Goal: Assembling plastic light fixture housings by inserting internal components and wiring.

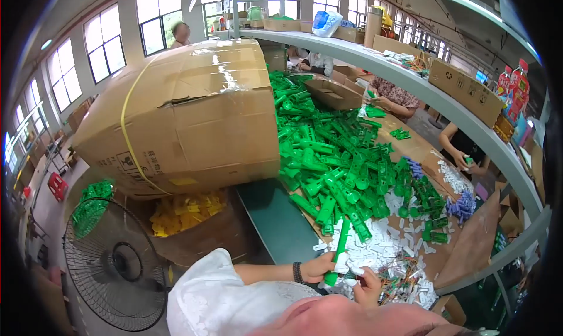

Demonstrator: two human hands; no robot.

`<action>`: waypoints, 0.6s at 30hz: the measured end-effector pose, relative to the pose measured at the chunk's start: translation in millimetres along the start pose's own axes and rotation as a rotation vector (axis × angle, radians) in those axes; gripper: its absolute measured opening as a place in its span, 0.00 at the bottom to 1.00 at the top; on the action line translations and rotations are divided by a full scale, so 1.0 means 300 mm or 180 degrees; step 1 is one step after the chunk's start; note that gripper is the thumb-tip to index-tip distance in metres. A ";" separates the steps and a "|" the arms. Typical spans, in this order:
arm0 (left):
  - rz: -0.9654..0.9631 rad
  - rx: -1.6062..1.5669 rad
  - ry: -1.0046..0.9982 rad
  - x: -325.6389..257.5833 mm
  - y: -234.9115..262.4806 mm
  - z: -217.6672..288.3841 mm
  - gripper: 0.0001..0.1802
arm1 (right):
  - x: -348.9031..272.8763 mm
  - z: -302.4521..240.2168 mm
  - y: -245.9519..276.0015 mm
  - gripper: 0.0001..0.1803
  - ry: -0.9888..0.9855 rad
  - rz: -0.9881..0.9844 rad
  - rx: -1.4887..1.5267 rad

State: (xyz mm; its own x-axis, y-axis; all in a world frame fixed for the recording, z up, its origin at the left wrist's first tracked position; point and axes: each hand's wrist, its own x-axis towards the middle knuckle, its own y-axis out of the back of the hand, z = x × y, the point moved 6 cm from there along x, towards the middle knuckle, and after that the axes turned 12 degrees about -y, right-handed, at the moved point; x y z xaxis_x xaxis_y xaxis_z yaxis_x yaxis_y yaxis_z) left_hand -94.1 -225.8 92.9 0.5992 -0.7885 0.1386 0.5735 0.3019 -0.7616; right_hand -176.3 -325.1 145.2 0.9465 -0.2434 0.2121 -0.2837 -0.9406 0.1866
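— Hands first: what are they doing?

— Left hand is wrapped tight around the lower end of a long green plastic part, which stands nearly upright just above the near edge of the table. Right hand sits just beside it, fingers pinched together on a small white plastic piece at the base of that green part.

— And the room, from the left?

— Tall windows line the far left wall. Below them, near the floor, stands a black wire fan. Next comes a large cardboard box with a yellow strap, tilted on its side, and under it an open carton of yellow plastic parts.

— What about the work surface?

— A dark green table runs away from the person. A heap of green plastic parts covers most of it, spilling from the box's mouth. Nearer the hands lies a spread of small white pieces, and further right a cluster of purple pieces.

— Anything overhead?

— A grey shelf curves across the upper right, carrying brown cartons and a blue and white bag. Beyond the table, another person's hand holds a green piece.
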 end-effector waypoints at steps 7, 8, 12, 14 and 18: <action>-0.0021 0.0121 0.0152 0.013 -0.027 0.006 0.21 | -0.012 -0.044 0.013 0.13 0.0089 0.0222 -0.0370; 0.0027 0.0161 0.0077 0.023 -0.017 0.017 0.19 | -0.010 -0.059 0.011 0.14 0.0142 0.0400 -0.0632; 0.0170 0.0746 -0.0164 0.027 0.000 0.009 0.19 | -0.044 -0.070 0.009 0.09 0.0175 0.0796 -0.1353; 0.0152 0.1165 -0.0355 0.021 -0.009 0.013 0.20 | -0.062 -0.055 0.011 0.09 0.0119 0.0895 -0.1523; 0.0399 0.1710 -0.0597 -0.003 -0.029 0.018 0.18 | -0.096 -0.009 0.000 0.08 -0.0124 0.1058 -0.1627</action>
State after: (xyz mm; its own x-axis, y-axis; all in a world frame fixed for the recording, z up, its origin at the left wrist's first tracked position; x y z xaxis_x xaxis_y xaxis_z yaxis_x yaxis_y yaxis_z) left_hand -96.6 -224.8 102.8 0.7414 -0.6356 0.2151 0.6654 0.6549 -0.3583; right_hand -203.9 -317.3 141.6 0.7968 -0.5219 0.3046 -0.5937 -0.5823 0.5553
